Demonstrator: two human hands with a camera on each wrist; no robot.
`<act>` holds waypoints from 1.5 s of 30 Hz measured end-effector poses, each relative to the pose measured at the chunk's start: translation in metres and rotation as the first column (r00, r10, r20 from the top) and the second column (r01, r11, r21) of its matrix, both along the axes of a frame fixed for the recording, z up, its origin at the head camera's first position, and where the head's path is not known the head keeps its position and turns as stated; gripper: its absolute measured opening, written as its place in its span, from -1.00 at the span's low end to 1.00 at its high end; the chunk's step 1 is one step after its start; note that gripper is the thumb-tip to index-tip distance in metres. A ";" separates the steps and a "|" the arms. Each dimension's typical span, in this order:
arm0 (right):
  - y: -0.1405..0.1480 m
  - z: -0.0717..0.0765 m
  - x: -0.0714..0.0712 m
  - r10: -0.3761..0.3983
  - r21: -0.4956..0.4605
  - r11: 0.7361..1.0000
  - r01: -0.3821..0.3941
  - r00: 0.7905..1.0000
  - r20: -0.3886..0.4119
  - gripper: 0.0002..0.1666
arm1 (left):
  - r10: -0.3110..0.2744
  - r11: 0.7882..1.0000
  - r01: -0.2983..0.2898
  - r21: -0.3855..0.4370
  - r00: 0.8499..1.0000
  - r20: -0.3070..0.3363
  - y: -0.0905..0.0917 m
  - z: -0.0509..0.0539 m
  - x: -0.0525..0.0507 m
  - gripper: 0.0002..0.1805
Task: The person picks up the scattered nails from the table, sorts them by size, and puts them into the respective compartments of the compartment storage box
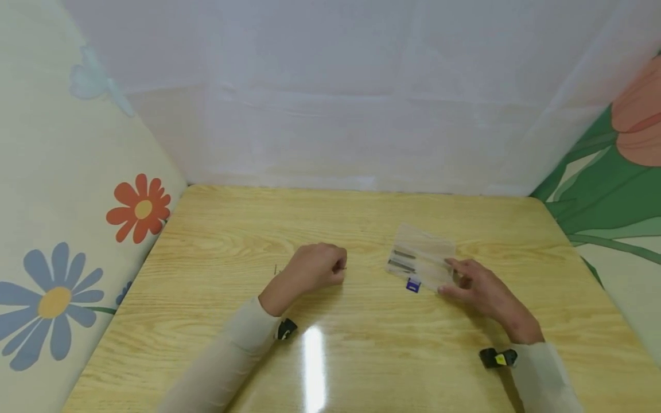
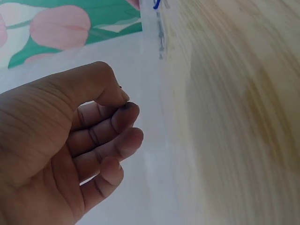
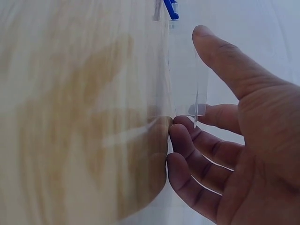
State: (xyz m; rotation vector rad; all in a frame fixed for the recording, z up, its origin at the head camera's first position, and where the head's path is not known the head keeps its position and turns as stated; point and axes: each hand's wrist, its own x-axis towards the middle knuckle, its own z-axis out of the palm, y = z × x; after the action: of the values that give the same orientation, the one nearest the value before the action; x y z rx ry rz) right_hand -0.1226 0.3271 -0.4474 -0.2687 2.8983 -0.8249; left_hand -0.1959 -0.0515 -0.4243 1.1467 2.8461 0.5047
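Observation:
My left hand (image 1: pixel 320 265) is over the middle of the table. Its thumb and index finger pinch a tiny dark thin piece, mostly hidden by the fingertips (image 2: pixel 125 104); its kind is unclear. To the right sits a clear plastic case (image 1: pixel 426 258) with a blue latch (image 1: pixel 413 285) on its near side. Dark thin strips (image 1: pixel 401 265) lie in its left part. My right hand (image 1: pixel 480 289) holds the case at its right side, index finger at the far part and thumb at the near corner. In the right wrist view, the index fingertip shows through a clear panel (image 3: pixel 185 79).
Thin dark pieces (image 1: pixel 277 268) lie on the wooden table (image 1: pixel 222 229) just left of my left wrist. A white sheet (image 1: pixel 310 137) hangs behind the table, and flower-printed panels (image 1: pixel 51 218) stand at both sides.

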 end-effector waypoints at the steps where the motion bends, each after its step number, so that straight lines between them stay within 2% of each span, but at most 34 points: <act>1: 0.000 0.000 0.000 0.000 0.000 1.000 0.000 1.000 -0.002 -0.07 | -0.011 1.000 0.011 0.002 1.000 -0.003 0.005 0.000 0.000 -0.83; 10: 0.000 0.000 -0.001 -0.020 0.004 1.000 0.020 1.000 0.013 -0.07 | -0.091 0.996 0.091 0.011 0.996 -0.018 0.042 -0.002 -0.005 -0.79; 14: -0.001 0.001 0.000 -0.022 -0.004 1.000 0.023 1.000 0.018 -0.07 | -0.105 0.995 0.105 0.004 0.994 -0.020 0.057 -0.001 -0.009 -0.78; 19: -0.002 0.001 -0.001 -0.037 0.001 0.999 0.037 0.999 0.038 -0.05 | -0.123 0.992 0.123 0.004 0.991 -0.052 0.076 0.000 -0.014 -0.79; 26: -0.001 0.002 -0.002 -0.050 0.000 0.999 0.050 0.998 0.047 -0.05 | -0.127 0.992 0.126 -0.025 0.989 -0.082 0.099 -0.001 -0.018 -0.82; 32: -0.002 0.001 -0.002 -0.039 -0.036 0.998 0.041 0.998 0.051 -0.06 | -0.149 0.987 0.143 -0.078 0.985 -0.081 0.121 0.001 -0.016 -0.82; 39: -0.002 0.001 -0.002 -0.008 -0.029 1.000 0.009 1.000 0.006 -0.11 | -0.207 0.977 0.201 -0.071 0.975 -0.082 0.149 -0.003 -0.016 -0.90; 43: -0.002 0.001 -0.001 -0.002 -0.035 0.999 0.001 1.000 -0.016 -0.13 | -0.222 0.973 0.216 -0.081 0.972 -0.074 0.161 -0.004 -0.015 -0.99; 45: -0.001 0.001 -0.001 -0.004 -0.040 0.999 0.003 1.000 -0.016 -0.14 | -0.222 0.972 0.216 -0.089 0.972 -0.070 0.164 -0.006 -0.015 -0.92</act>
State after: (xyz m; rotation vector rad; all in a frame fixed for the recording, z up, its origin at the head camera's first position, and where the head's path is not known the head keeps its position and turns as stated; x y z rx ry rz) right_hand -0.1233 0.3261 -0.4464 -0.2751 2.9002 -0.8866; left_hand -0.2106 0.1124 -0.4299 1.4732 2.7264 0.3348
